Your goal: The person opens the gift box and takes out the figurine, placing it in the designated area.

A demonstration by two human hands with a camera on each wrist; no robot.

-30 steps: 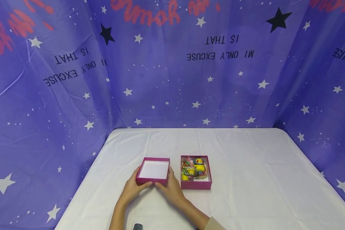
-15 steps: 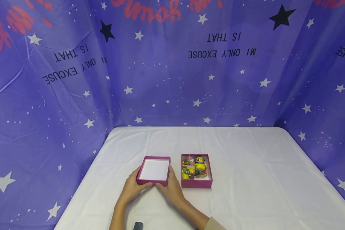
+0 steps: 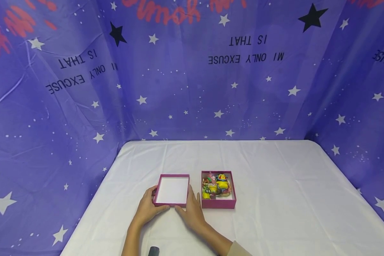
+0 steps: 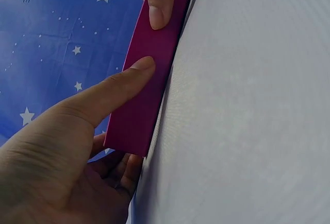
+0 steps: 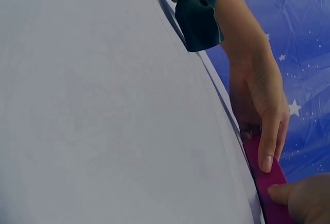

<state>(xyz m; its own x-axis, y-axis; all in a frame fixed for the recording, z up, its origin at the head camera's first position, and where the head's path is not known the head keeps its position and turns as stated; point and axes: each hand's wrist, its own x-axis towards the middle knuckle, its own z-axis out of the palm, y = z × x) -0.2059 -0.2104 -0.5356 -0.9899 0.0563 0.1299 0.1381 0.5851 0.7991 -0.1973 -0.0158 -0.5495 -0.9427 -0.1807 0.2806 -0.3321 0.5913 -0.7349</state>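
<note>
A shallow magenta box lid point(image 3: 172, 191), open side up and white inside, lies at the front left of the table. My left hand point(image 3: 147, 207) grips its near left corner, with the thumb along the front wall and the fingers beside the left wall. At the near right corner, my right hand point(image 3: 193, 212) holds it by the right and front walls. Both thumbs show on the magenta front wall point(image 4: 142, 100) in the left wrist view. Just right of my right hand stands a deeper magenta box point(image 3: 219, 204) containing several small colourful toy figures point(image 3: 222, 185).
A white cloth covers the table point(image 3: 275, 199). Purple star-print curtains point(image 3: 211, 89) hang on the left, back and right sides. The dark end of an object point(image 3: 154, 251) pokes in at the bottom edge, between the forearms.
The lid has tilted back flatter and come down to the table. My right hand's fingers have spread a little beside its right wall. The deeper box has stayed in place.
</note>
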